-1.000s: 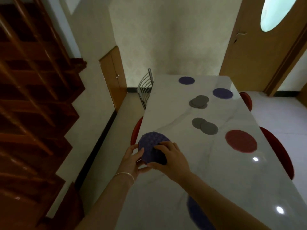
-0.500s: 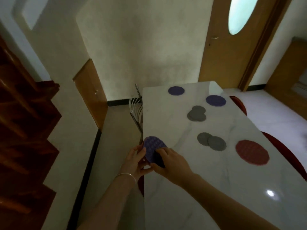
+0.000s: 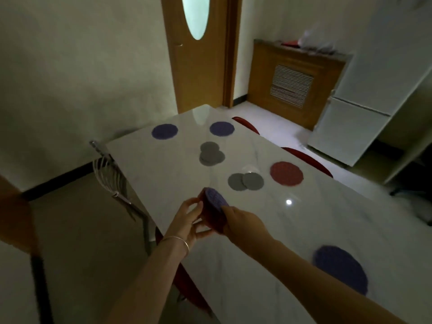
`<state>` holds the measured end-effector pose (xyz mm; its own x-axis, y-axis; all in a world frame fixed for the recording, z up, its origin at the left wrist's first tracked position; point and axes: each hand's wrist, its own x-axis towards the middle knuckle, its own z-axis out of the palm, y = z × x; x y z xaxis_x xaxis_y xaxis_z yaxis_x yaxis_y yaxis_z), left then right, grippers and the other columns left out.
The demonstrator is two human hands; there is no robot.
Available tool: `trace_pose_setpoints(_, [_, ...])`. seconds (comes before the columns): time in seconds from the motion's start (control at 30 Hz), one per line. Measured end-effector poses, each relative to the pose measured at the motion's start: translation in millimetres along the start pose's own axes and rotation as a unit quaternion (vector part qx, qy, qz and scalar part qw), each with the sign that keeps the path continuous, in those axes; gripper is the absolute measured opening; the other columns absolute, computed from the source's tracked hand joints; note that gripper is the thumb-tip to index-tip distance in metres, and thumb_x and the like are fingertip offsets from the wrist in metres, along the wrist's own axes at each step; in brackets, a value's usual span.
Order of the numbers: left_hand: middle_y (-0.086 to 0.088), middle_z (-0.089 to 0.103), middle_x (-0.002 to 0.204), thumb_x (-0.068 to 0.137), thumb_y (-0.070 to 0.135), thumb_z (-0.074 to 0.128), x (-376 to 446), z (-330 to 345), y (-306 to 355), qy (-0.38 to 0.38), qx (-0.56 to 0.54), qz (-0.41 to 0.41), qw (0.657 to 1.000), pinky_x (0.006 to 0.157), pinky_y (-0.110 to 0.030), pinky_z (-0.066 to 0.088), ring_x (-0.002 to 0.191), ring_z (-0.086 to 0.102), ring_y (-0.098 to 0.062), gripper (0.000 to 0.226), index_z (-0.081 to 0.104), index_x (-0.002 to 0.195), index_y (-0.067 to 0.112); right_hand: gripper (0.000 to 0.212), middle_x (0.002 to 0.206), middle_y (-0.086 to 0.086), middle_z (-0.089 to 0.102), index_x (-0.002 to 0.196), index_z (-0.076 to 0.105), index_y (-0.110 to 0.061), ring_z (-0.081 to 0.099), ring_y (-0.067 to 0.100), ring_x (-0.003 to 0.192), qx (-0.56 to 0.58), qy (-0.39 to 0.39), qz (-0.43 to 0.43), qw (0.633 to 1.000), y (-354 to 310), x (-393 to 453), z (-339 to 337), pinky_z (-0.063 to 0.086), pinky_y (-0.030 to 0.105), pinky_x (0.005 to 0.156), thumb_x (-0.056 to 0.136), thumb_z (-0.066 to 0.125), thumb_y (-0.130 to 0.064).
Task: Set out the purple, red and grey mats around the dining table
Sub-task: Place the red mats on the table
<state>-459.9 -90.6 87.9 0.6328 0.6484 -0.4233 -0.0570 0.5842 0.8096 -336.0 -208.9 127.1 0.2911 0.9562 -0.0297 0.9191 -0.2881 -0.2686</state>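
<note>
1. Nearest the camera, a purple mat (image 3: 340, 268) lies flat on the white marble dining table (image 3: 268, 242), by the near right edge, with the right forearm passing just beside it.
2. Both hands meet over the table's left edge. The left hand (image 3: 187, 220), thin bangle (image 3: 175, 240) at the wrist, has its fingers curled against the left side of a small stack of mats (image 3: 214, 210).
3. The right hand (image 3: 243, 224) is pinching the stack from the right, thumb on top. So both hands are clamped on it: purple mat on top, a dark red one underneath, tilted and held up off the marble.
4. Mid-table now: two overlapping grey mats (image 3: 245, 181), and just to their right a red mat (image 3: 286, 173), lying flat.
5. Further on, another overlapping grey pair (image 3: 211, 154).
6. At the far end, two purple mats, one left (image 3: 164, 131), one right (image 3: 221, 129), well apart.
7. Red chairs (image 3: 308, 161) are tucked along the right side, and a metal-backed chair (image 3: 109, 174) stands on the left.
8. Beyond them: a wooden door (image 3: 198, 57) with an oval window, a wooden cabinet (image 3: 292, 83) and a white fridge (image 3: 364, 108). No readable writing or brand anywhere.
</note>
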Motion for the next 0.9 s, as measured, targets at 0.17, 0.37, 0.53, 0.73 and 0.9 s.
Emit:
trace_pose_setpoints(0.17, [-0.007, 0.076, 0.09, 0.08, 0.032, 0.069, 46, 2, 9, -0.031, 0.02, -0.039, 0.999, 0.057, -0.04, 0.058, 0.08, 0.074, -0.025, 0.023, 0.06, 0.1, 0.028, 0.049, 0.134, 0.004, 0.054, 0.139, 0.039, -0.021, 0.055, 0.025, 0.113, 0.024, 0.066, 0.069, 0.995, 28, 7, 16, 0.046, 0.036, 0.09, 0.09, 0.049, -0.019])
trace_pose_setpoints(0.37, [-0.012, 0.067, 0.106, 0.09, 0.024, 0.061, 87, -24, 37, -0.007, 0.049, -0.063, 0.997, 0.059, -0.042, 0.059, 0.082, 0.072, -0.026, 0.018, 0.055, 0.107, 0.024, 0.04, 0.123, -0.003, 0.06, 0.133, 0.046, -0.027, 0.059, 0.017, 0.102, 0.129, 0.124, 0.179, 0.967, 63, 34, 33, 0.049, 0.032, 0.085, 0.095, 0.046, -0.017])
trace_pose_setpoints(0.53, [-0.015, 0.063, 0.113, 0.092, 0.024, 0.059, 129, -44, 88, 0.003, 0.071, -0.07, 0.995, 0.059, -0.042, 0.059, 0.095, 0.065, -0.032, 0.028, 0.051, 0.118, 0.021, 0.047, 0.12, -0.007, 0.063, 0.129, 0.047, -0.04, 0.061, 0.015, 0.101, 0.098, 0.139, 0.226, 0.959, 61, 49, 47, 0.051, 0.029, 0.083, 0.092, 0.048, -0.011])
trace_pose_setpoints(0.73, [-0.013, 0.062, 0.117, 0.093, 0.026, 0.056, 189, -42, 121, -0.057, 0.072, -0.081, 0.992, 0.059, -0.038, 0.06, 0.101, 0.063, -0.03, 0.041, 0.045, 0.132, 0.019, 0.054, 0.085, -0.007, 0.069, 0.106, 0.063, -0.044, 0.065, 0.019, 0.073, 0.057, 0.124, 0.249, 0.959, 25, 50, 73, 0.049, 0.027, 0.054, 0.072, 0.064, -0.003])
trace_pose_setpoints(0.9, [-0.011, 0.063, 0.114, 0.092, 0.026, 0.057, 215, -34, 112, -0.142, 0.112, -0.135, 0.974, 0.056, -0.035, 0.058, 0.097, 0.064, -0.029, 0.031, 0.05, 0.122, 0.022, 0.049, 0.078, -0.008, 0.073, 0.081, 0.075, -0.031, 0.069, 0.014, 0.064, 0.015, 0.097, 0.308, 0.946, -28, 43, 115, 0.052, 0.021, 0.046, 0.036, 0.09, -0.018])
